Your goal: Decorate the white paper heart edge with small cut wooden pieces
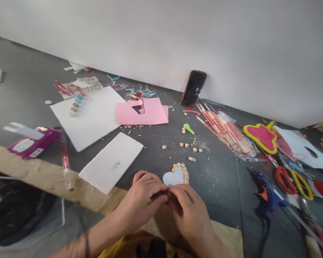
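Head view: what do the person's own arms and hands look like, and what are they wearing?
The left hand and the right hand are bare, without gloves. The left forearm shows no sleeve and carries a thin dark band. Below the hands shows a yellow garment with a dark patch.

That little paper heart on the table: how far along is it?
Done: tan flower-shaped pieces line the top and right edge of the pale paper heart. In hand: the left hand and right hand pinch something small and dark just below it; I can't tell what. Left: the heart's left edge looks bare, and loose pieces lie on the dark table.
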`<state>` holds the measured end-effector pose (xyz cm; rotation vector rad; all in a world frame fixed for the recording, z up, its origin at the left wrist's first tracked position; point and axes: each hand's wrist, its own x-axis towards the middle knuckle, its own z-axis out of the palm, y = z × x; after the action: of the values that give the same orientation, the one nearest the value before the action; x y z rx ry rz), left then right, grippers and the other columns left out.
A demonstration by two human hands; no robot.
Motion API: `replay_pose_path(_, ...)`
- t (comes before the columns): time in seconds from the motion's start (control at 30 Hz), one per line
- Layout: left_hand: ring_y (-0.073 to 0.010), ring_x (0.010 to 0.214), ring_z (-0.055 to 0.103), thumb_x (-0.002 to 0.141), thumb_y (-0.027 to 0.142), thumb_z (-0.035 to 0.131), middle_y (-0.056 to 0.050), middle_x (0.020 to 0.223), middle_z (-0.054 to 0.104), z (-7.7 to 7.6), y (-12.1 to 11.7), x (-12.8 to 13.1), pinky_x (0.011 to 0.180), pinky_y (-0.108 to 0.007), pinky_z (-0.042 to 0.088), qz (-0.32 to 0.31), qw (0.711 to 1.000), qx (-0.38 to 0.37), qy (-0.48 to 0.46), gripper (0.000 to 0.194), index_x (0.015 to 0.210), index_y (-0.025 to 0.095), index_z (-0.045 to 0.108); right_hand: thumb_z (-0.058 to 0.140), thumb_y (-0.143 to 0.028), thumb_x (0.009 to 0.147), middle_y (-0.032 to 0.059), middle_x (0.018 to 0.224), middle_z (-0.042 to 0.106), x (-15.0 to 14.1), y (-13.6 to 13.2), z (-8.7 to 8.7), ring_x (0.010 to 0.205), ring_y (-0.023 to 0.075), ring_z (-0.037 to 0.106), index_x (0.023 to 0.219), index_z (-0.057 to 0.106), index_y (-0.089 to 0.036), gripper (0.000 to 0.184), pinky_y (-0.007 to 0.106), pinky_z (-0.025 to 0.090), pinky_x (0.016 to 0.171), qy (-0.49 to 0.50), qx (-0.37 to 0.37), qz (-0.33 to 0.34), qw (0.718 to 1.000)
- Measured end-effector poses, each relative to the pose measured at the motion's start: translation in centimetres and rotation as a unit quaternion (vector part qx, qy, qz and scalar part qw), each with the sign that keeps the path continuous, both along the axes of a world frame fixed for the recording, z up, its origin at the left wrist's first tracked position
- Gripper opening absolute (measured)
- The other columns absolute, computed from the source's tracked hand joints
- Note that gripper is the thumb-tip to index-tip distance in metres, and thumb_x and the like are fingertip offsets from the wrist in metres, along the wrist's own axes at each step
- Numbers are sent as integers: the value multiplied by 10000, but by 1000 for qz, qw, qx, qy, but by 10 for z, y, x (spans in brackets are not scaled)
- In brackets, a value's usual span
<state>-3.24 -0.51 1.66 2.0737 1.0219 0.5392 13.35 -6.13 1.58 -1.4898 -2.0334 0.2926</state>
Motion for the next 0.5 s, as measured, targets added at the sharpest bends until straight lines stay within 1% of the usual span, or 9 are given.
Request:
replay_pose_path(0.1,-173,894,579,831,193,579,37,858,688,0,7,-4,897,-388,283,2,998,49,26,109,907,255,627,478,-176,862,42,854,646,21,1,4,793,146,615,935,573,-201,123,251,497,713,-32,-6,-38,999)
replay_pose_path(0.2,-195,919,580,859,209,543,10,895,692,5,21,-8,925,-431,259,26,988,124,84,125,948,244,623,478,-238,870,52,885,653,56,8,5,781,157,625,964,581,-198,145,264,489,697,-95,-2,-112,989)
replay_pose_path(0.27,-210,932,579,865,203,523,-10,909,694,9,34,-7,950,-465,233,43,977,163,128,142,963,228,622,482,-273,867,47,879,655,80,16,3,767,163,629,960,584,-201,155,269,483,675,-128,-14,-150,980)
replay_pose_path(0.37,-226,954,576,871,189,499,-29,930,695,13,57,0,950,-485,232,64,963,188,181,158,960,216,626,459,-293,864,44,864,659,108,33,-1,722,167,627,934,594,-200,178,280,473,637,-177,-53,-162,969)
replay_pose_path(0.5,-259,989,564,864,213,509,-54,959,689,15,81,17,918,-488,258,69,953,190,224,163,965,215,636,421,-276,864,51,898,652,123,48,-4,704,170,617,955,599,-200,214,289,469,620,-209,-85,-161,961)
